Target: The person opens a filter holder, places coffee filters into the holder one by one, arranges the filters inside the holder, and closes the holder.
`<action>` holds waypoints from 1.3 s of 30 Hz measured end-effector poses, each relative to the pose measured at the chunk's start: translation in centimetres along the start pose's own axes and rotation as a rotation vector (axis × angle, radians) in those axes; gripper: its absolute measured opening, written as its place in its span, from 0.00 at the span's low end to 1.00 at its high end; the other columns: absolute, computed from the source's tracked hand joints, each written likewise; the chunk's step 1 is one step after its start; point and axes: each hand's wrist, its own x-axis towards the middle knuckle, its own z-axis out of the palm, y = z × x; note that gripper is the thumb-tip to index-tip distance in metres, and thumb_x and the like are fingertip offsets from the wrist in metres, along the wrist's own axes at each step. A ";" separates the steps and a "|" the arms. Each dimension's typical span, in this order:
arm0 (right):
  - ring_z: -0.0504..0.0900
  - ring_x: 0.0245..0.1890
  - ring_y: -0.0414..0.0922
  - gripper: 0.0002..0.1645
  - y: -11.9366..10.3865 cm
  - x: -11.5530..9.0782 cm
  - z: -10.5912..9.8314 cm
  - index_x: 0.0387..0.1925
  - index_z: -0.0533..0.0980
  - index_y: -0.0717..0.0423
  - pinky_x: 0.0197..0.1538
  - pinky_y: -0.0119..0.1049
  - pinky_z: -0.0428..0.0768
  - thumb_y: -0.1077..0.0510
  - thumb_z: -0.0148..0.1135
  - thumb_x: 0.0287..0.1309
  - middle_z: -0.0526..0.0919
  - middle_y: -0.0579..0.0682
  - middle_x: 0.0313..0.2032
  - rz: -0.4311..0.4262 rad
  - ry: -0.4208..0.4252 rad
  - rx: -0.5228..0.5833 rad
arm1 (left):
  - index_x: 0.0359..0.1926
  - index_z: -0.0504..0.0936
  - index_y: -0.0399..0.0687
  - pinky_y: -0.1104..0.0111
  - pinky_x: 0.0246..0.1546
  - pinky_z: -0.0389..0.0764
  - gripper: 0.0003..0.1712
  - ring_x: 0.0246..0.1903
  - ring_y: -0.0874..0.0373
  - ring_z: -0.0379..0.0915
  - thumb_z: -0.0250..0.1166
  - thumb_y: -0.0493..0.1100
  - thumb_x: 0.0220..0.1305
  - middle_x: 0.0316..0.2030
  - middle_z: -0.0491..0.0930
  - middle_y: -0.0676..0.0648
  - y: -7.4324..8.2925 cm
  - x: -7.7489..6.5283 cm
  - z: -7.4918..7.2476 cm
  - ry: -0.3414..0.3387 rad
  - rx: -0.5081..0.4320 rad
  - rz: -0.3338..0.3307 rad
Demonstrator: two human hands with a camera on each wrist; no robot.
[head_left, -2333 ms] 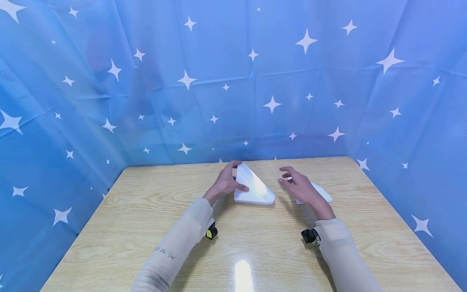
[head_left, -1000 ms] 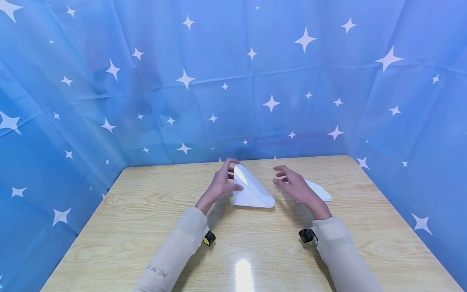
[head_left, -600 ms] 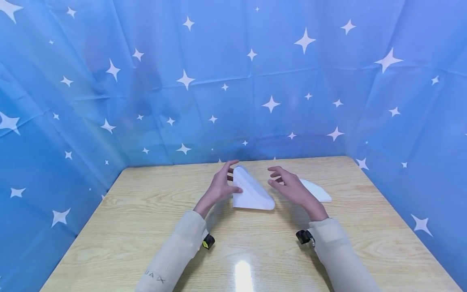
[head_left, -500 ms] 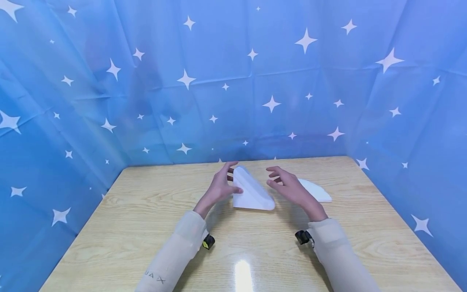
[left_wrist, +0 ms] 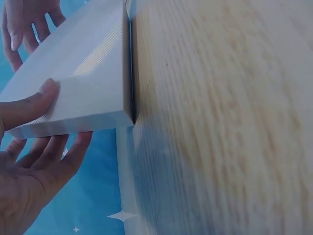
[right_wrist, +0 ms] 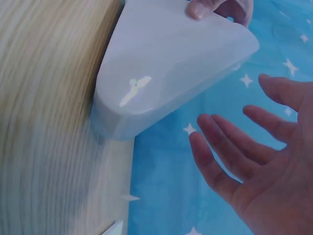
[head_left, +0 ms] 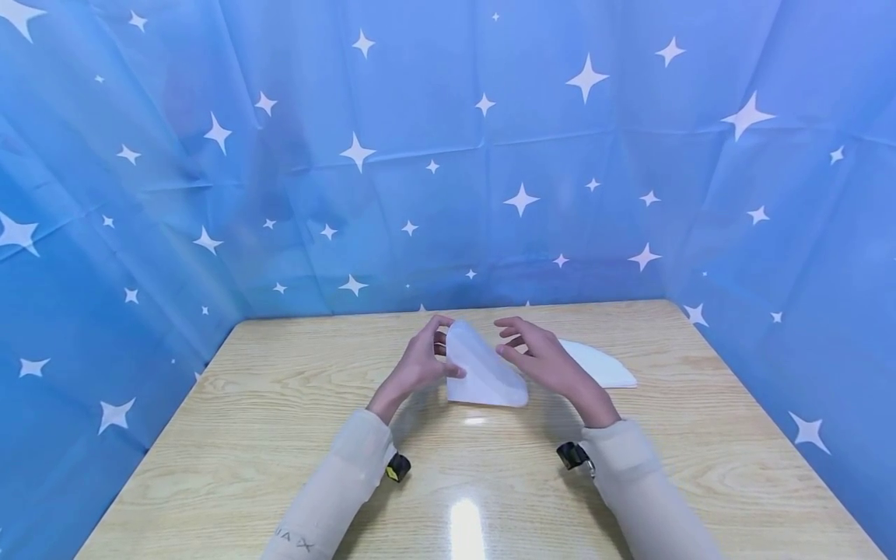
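Note:
A white triangular corner shelf (head_left: 484,372) with rounded tips stands on edge near the table's far middle. My left hand (head_left: 420,362) grips its left side. In the left wrist view, the thumb lies on the broad face of the shelf (left_wrist: 93,73) and the fingers reach behind the side wall. My right hand (head_left: 549,358) hovers just right of the shelf, touching nothing. In the right wrist view, the fingers of that hand (right_wrist: 274,161) are spread and loosely bent, apart from the shelf's glossy face (right_wrist: 161,54).
A second white quarter-round piece (head_left: 603,365) lies flat on the wooden table (head_left: 280,435), partly hidden behind my right forearm. A blue curtain with white stars (head_left: 420,194) surrounds the table's back and sides. Small black cameras (head_left: 399,467) are strapped to both wrists.
My right hand has moved left, away from the flat piece and towards the held shelf, uncovering more of that piece. My left hand has tilted the shelf and shifted it slightly nearer.

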 end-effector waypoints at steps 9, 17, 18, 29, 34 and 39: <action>0.82 0.60 0.56 0.30 -1.7 0.4 0.9 0.73 0.67 0.51 0.58 0.54 0.84 0.50 0.59 0.75 0.78 0.57 0.67 0.000 -0.017 0.000 | 0.57 0.72 0.47 0.58 0.52 0.87 0.36 0.50 0.49 0.84 0.80 0.28 0.50 0.50 0.85 0.42 -0.1 -0.4 -0.4 -0.065 -0.017 -0.019; 0.83 0.60 0.56 0.32 -2.4 0.8 1.9 0.73 0.67 0.51 0.57 0.52 0.85 0.48 0.60 0.75 0.78 0.58 0.66 -0.047 -0.003 -0.014 | 0.61 0.79 0.43 0.62 0.47 0.88 0.32 0.49 0.50 0.84 0.78 0.31 0.54 0.51 0.84 0.42 -0.1 -0.8 -0.5 -0.132 0.002 -0.016; 0.82 0.60 0.56 0.32 -2.5 0.8 1.9 0.74 0.67 0.52 0.58 0.52 0.85 0.47 0.60 0.75 0.78 0.59 0.66 -0.055 -0.004 -0.015 | 0.61 0.79 0.43 0.62 0.47 0.88 0.32 0.48 0.50 0.84 0.78 0.31 0.55 0.51 0.84 0.42 -0.2 -0.9 -0.5 -0.141 -0.001 -0.015; 0.82 0.61 0.54 0.32 -3.4 0.4 1.8 0.73 0.68 0.50 0.58 0.53 0.85 0.48 0.62 0.73 0.77 0.53 0.68 -0.094 0.012 -0.050 | 0.52 0.85 0.41 0.69 0.38 0.84 0.22 0.36 0.59 0.83 0.77 0.31 0.55 0.42 0.88 0.43 -0.4 -1.2 -0.5 -0.191 0.046 0.018; 0.82 0.61 0.52 0.32 -3.6 0.4 1.9 0.73 0.69 0.49 0.57 0.53 0.84 0.48 0.63 0.73 0.77 0.52 0.67 -0.103 0.009 -0.051 | 0.52 0.85 0.41 0.68 0.39 0.85 0.22 0.36 0.59 0.83 0.78 0.32 0.55 0.43 0.88 0.42 -0.4 -1.3 -0.3 -0.191 0.065 0.022; 0.83 0.60 0.52 0.31 -3.5 0.5 2.2 0.72 0.70 0.50 0.56 0.52 0.85 0.49 0.63 0.72 0.78 0.52 0.67 -0.133 0.008 -0.055 | 0.53 0.85 0.41 0.67 0.41 0.86 0.22 0.38 0.58 0.83 0.77 0.32 0.56 0.44 0.88 0.42 -0.5 -1.4 -0.3 -0.192 0.065 0.025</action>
